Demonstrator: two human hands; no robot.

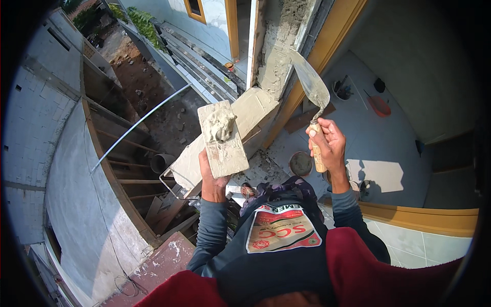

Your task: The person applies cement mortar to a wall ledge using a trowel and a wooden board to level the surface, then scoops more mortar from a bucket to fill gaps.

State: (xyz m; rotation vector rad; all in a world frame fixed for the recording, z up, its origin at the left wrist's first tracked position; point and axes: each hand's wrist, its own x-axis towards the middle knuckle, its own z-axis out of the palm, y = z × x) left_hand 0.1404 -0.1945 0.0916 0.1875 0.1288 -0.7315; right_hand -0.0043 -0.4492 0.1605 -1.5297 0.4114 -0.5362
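My left hand [210, 176] grips a rectangular mortar board [228, 159] from below, its fingers partly hidden under the board. A lump of wet grey mortar [219, 125] sits on the upper half of the board. My right hand [331, 145] is closed around the pale handle of a trowel [313, 86]. The trowel's pointed blade is tilted up and away, smeared with mortar, beside a column [276, 64] with rough grey plaster. Just past the board runs a plastered ledge [255, 106] that meets the column's foot.
An orange-brown door frame [337, 33] borders the column on the right. On the floor beyond stand a round bucket [300, 163], a second bucket [341, 91] and a red basin [379, 106]. A pale pipe [140, 123] crosses on the left, above a drop with timber.
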